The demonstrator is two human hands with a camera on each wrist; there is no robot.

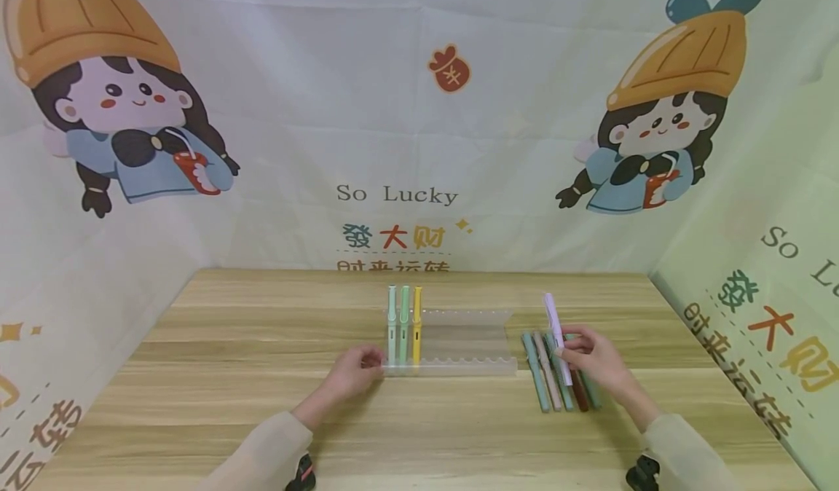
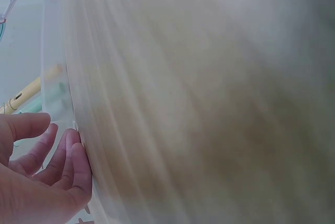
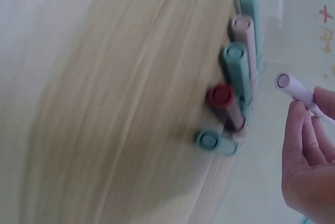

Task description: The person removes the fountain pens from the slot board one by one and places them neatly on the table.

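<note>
My right hand (image 1: 595, 360) pinches a lilac pen (image 1: 551, 316) between thumb and fingers, tilted above a row of pens. In the right wrist view that lilac pen (image 3: 293, 86) points its round end at the camera. Beneath lie teal pens (image 1: 535, 374), a pale pink pen (image 1: 548, 374) and a dark red pen (image 1: 580, 393). My left hand (image 1: 354, 371) is at the left front corner of a clear pen rack (image 1: 468, 367), its fingertips against the rack's end. Side by side in the rack lie a pale blue pen (image 1: 392, 331), a green pen (image 1: 404, 331) and a yellow pen (image 1: 417, 331).
All of this rests on a wood-grain table (image 1: 262, 316). Scalloped notches run along the rack to the right of the yellow pen. A printed cloth (image 1: 393, 127) hangs behind the table and at its sides.
</note>
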